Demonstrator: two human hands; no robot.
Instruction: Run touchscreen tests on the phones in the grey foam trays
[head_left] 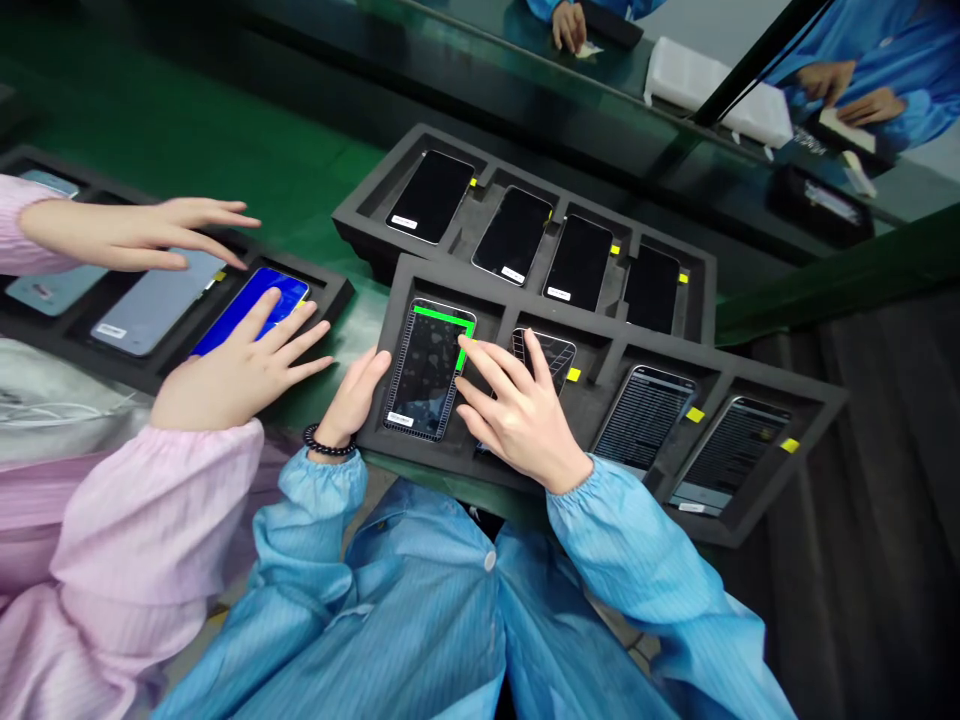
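Note:
A dark foam tray (444, 281) lies in front of me, tilted across the view, with phones in its compartments. At its left end my left hand (352, 398) grips the edge, a black coil band round the wrist. My right hand (521, 410) is over the tray with fingers apart, a fingertip at the right edge of the leftmost phone (429, 375). That phone's screen shows a grid border, with a green band along the top and upper right. Partly under my right hand is a second phone (559, 352) with a lined pattern. Two more phones (646, 415) show rows of text.
Behind stands another foam tray (373, 192) with several dark-screened phones. To the left, a co-worker's pink-sleeved hands (232, 370) are over a third tray (337, 290), one on a blue-screened phone (251, 305). Beyond a dark ledge, other people in blue work near a white tray (690, 75).

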